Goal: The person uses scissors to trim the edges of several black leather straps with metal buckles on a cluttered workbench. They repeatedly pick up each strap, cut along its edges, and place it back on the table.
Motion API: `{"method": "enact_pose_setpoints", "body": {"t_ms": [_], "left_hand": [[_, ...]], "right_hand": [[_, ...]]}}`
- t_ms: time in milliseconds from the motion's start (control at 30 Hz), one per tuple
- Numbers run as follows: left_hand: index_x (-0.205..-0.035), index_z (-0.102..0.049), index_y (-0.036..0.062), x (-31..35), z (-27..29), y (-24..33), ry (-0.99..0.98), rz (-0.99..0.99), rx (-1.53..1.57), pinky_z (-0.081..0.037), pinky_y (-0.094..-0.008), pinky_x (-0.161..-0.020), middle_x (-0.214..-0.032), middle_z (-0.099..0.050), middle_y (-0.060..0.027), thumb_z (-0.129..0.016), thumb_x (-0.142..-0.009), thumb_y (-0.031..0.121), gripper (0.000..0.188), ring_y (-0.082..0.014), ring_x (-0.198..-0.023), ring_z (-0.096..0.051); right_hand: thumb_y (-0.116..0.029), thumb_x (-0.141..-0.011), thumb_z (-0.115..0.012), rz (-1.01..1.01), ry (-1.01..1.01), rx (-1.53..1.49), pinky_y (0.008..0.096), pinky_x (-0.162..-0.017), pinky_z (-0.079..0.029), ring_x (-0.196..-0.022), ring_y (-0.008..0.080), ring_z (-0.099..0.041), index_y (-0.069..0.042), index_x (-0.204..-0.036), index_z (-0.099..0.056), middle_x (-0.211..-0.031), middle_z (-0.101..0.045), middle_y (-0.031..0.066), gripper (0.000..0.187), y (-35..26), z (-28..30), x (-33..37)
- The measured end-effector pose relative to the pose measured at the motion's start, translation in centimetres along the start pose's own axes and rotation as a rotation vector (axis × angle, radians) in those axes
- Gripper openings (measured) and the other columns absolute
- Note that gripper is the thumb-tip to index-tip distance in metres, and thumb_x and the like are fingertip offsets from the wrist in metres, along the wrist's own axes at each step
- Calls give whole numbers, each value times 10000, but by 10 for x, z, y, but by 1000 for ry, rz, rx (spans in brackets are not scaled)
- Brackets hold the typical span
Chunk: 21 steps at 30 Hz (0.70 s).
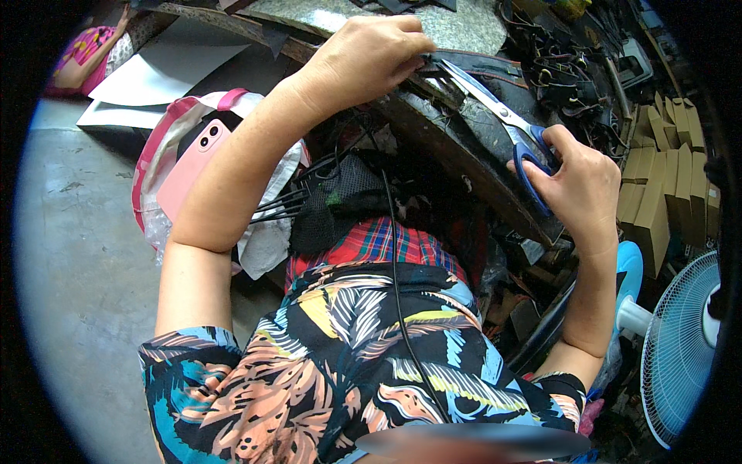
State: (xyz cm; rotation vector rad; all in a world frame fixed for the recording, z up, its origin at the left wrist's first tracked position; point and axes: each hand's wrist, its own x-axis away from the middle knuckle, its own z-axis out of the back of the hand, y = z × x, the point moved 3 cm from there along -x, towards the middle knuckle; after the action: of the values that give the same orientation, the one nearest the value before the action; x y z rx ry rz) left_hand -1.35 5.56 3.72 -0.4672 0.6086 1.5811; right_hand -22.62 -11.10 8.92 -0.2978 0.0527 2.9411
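My right hand point(578, 179) grips the blue handles of a pair of scissors point(495, 108), whose silver blades point up and left toward my left hand. My left hand point(369, 56) is closed on a small dark strap piece point(434, 71) at the edge of the dark worktable point(464, 155), right at the scissor tips. On my lap lies a bundle of black mesh and straps point(332, 203) over plaid cloth point(379, 240).
A pink bag point(166, 147) holding a pink phone point(195, 166) sits on the concrete floor to my left. White sheets point(166, 73) lie beyond it. A heap of black straps point(556, 69), cardboard boxes point(657, 193) and a blue fan point(680, 340) are on the right.
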Motion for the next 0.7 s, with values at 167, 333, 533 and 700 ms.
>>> {"method": "enact_pose_setpoints", "body": {"t_ms": [167, 333, 533, 700], "left_hand": [[-904, -646, 50, 0, -5, -2, 15, -1, -92, -562, -389, -727, -884, -628, -107, -669, -816, 53, 91, -306, -824, -681], [-887, -632, 46, -3, -6, -4, 49, 2, -103, -564, -387, -712, -874, -627, -114, -657, -816, 37, 75, -306, -810, -682], [-892, -631, 48, -2, -10, -6, 82, 34, -83, -568, -391, -702, -872, -630, -116, -660, -816, 40, 81, -308, -802, -683], [-915, -646, 58, -3, -8, -5, 79, 63, -86, -558, -387, -754, -895, -627, -107, -675, -830, 75, 91, -304, -858, -669]], "right_hand": [[-383, -752, -806, 80, 26, 46, 377, -602, -520, -649, 267, -689, -106, -926, -651, -715, -686, 89, 362, -6, -2, -5], [-355, -750, -803, 128, 30, 103, 388, -596, -526, -638, 281, -686, -117, -892, -634, -720, -696, 90, 324, -9, -6, -6], [-361, -767, -819, 38, -32, 57, 356, -594, -524, -633, 247, -700, -114, -954, -663, -696, -686, 86, 347, -1, -2, -8], [-379, -754, -829, 9, -87, -43, 359, -599, -521, -651, 256, -707, -110, -952, -689, -704, -689, 103, 362, 0, 4, -9]]}}
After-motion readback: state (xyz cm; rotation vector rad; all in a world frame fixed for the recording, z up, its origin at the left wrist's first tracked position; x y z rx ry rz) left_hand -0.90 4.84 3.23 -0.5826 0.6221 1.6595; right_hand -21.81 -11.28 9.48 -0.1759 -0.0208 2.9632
